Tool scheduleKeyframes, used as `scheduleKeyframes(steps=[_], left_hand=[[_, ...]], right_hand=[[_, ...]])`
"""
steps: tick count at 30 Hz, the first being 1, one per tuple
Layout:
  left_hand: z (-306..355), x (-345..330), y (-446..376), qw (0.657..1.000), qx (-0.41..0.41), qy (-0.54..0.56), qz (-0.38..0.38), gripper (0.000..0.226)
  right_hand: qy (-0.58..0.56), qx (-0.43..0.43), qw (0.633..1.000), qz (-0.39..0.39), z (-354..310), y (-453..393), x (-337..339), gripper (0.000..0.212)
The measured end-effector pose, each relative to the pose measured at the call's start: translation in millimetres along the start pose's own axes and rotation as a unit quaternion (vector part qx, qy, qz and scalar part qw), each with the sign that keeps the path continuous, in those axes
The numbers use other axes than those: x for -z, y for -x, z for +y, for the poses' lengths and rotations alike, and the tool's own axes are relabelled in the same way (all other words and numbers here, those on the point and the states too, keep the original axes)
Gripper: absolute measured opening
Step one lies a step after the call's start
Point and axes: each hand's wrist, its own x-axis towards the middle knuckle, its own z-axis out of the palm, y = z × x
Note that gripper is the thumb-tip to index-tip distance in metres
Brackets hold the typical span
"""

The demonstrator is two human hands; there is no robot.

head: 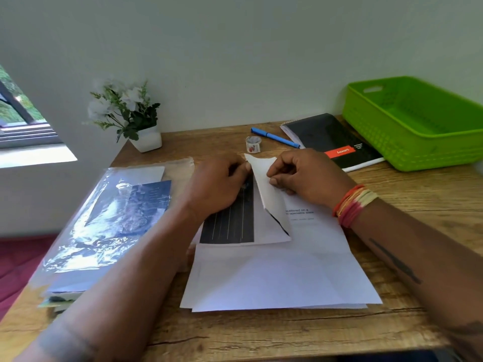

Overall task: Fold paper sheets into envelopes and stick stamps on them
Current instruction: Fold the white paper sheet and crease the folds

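Observation:
A partly folded paper sheet (271, 202), white with a black lined panel, lies on a stack of white sheets (282, 278) in the middle of the wooden desk. My left hand (217, 186) presses on the black panel and pinches the sheet's raised corner. My right hand (305, 176) pinches the same raised flap from the right and folds it over. A small roll of stamp stickers (253, 144) stands just behind the hands.
A blue pen (274, 137) and a black notebook (332, 141) lie at the back right, beside a green plastic basket (418, 121). A clear plastic sleeve of printed papers (109, 218) covers the left of the desk. A white potted plant (130, 116) stands back left.

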Motion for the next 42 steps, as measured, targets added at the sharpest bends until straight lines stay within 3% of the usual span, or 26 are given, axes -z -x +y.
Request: scheduleKeyframes(steps=[4, 10, 15, 18, 27, 42], left_hand=[[0, -3, 3, 0.997, 0.028, 0.051, 0.044, 0.009], [5, -12, 10, 0.992, -0.027, -0.072, -0.096, 0.036], [9, -13, 16, 0.988, -0.051, -0.065, -0.130, 0.045], [12, -13, 15, 0.980, -0.064, -0.100, -0.162, 0.049], [14, -12, 15, 0.973, -0.067, -0.119, -0.185, 0.050], [17, -13, 17, 0.975, -0.060, -0.116, -0.178, 0.051]], right_hand=[[0.076, 0.031, 0.997, 0.015, -4, 2, -2, 0.011], [0.119, 0.055, 0.991, 0.009, -13, 2, -5, 0.011], [0.072, 0.013, 0.997, 0.029, -4, -3, 0, 0.008], [0.110, -0.022, 0.993, 0.027, 0, -11, 1, 0.014], [0.158, -0.073, 0.978, -0.117, -12, -5, 18, 0.021], [0.186, -0.069, 0.954, -0.225, -19, 32, 30, 0.040]])
